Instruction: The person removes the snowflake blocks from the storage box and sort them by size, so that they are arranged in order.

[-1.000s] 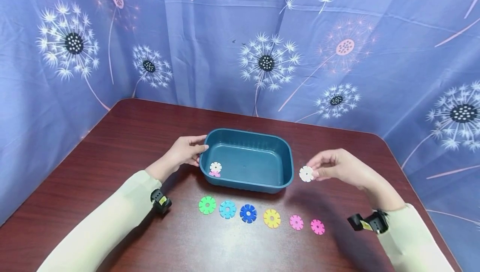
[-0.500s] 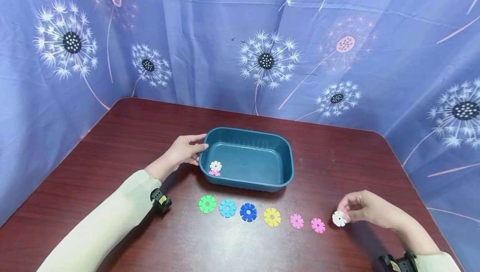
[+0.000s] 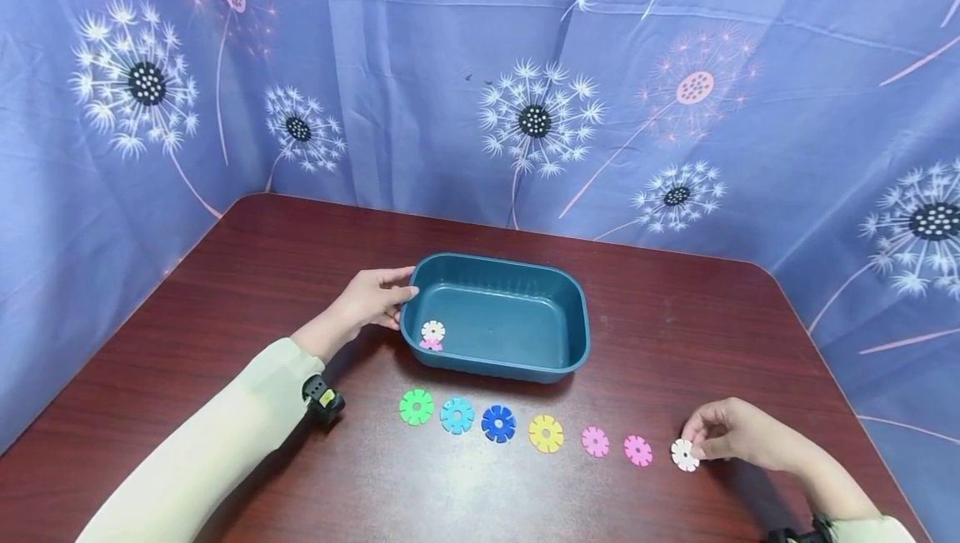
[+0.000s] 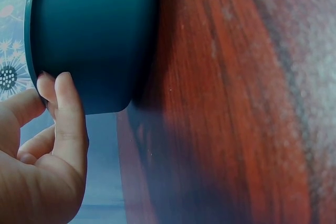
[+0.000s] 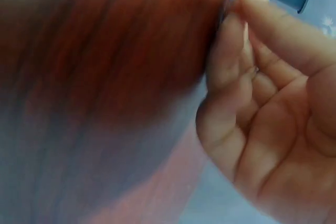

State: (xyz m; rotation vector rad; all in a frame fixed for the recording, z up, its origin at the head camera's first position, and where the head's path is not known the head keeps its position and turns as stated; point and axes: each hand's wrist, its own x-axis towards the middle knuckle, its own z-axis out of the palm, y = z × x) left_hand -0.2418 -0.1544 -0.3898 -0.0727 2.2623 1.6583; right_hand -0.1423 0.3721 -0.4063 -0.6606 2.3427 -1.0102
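Note:
My left hand (image 3: pixel 366 303) grips the left end of a teal plastic tub (image 3: pixel 498 328), thumb over the rim and fingers against the outside. In the left wrist view the fingertips (image 4: pixel 65 85) meet the tub's wall just below its rim. At the right of the table, my right hand (image 3: pixel 744 433) pinches a white notched disc (image 3: pixel 678 457) by its right edge, low over the wood. Left of it lies a row of similar discs: deep pink (image 3: pixel 638 441), lighter pink (image 3: pixel 596 431), yellow (image 3: pixel 536 438), dark blue (image 3: pixel 489 426), light blue (image 3: pixel 447 418) and green (image 3: pixel 407 410).
Inside the tub's near left corner, another white disc (image 3: pixel 432 324) overlaps a pink one (image 3: pixel 431 346). The dark red wooden table (image 3: pixel 300 235) has rounded far corners. A blue curtain (image 3: pixel 420 110) with dandelion prints hangs behind and along both sides.
My right hand has carried the white disc from beside the tub down toward the near right, to the right end of the row. The left hand and tub have stayed in place.

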